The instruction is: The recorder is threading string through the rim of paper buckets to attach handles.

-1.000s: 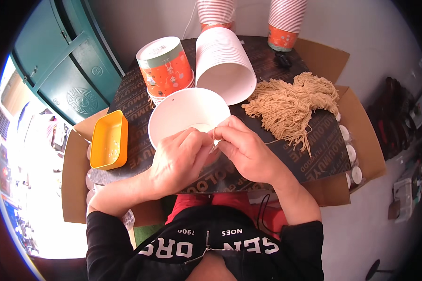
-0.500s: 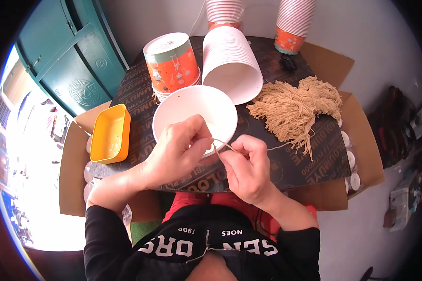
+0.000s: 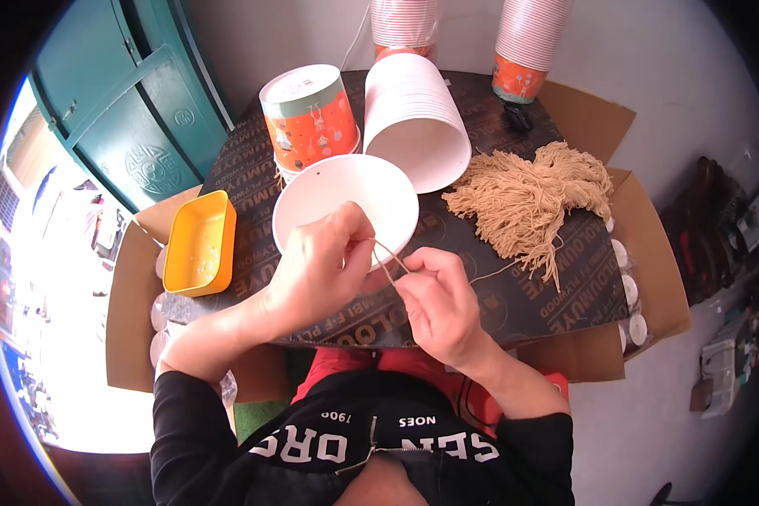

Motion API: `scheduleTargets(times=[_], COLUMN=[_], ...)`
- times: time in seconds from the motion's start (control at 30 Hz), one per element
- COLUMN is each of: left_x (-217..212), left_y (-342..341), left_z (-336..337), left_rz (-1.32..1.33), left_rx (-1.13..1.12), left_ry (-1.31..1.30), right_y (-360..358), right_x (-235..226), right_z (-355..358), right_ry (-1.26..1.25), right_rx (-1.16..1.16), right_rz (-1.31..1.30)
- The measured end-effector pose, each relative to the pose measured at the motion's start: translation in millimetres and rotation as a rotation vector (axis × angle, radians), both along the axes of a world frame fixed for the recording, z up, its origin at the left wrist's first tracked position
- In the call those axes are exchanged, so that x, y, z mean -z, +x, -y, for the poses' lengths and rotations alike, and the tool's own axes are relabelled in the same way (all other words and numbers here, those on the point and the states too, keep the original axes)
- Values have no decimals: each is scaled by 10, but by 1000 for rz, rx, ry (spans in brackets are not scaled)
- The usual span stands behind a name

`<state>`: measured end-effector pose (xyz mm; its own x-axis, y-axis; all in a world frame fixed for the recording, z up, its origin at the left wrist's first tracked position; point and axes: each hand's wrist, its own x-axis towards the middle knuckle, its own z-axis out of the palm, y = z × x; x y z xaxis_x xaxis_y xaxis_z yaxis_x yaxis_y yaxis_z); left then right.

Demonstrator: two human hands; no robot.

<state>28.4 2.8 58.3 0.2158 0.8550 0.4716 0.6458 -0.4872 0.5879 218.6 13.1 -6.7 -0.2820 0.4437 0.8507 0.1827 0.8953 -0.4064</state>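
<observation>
A tan string (image 3: 391,253) stretches between my hands in a narrow loop. My left hand (image 3: 320,261) pinches one end, with its fingers in front of the white paper bucket (image 3: 379,181). My right hand (image 3: 441,304) grips the other end between thumb and fingers, just right of the bucket. The bucket faces me with its mouth tipped up, and a small dark hole shows near its rim. Whether the string passes through the bucket's near wall is hidden by my hands. A bundle of tan strings (image 3: 531,202) lies to the right, with one strand trailing toward my right hand.
An upside-down orange bucket (image 3: 312,126) stands behind, beside a nested stack of white buckets (image 3: 413,118) lying on its side. A yellow tray (image 3: 201,244) sits at the left edge of the dark tabletop (image 3: 557,291). Open cardboard boxes (image 3: 658,253) flank the table.
The string loop between my hands has opened a little longer. My right hand has shifted slightly left, and the bucket's mouth has turned slightly.
</observation>
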Motion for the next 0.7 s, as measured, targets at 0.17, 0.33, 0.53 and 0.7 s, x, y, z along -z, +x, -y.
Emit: scheduleTargets(times=[0.17,0.33,0.53,0.7], left_x=[-13,-7,28,35], left_y=[-32,-15,8,-7], left_z=[20,-33,-43,-56], left_rz=[-189,-270,-166,-117], left_rx=[130,235,164,175], left_ry=[234,479,398,310], right_y=[-64,-96,-130,-126], right_x=[-30,-109,-68,-62], right_z=[23,37,11,4], right_ry=[-252,-839,-992,-1065], right_rx=[-54,-326,-405,-452], right_rz=[-159,-357,-438,-477])
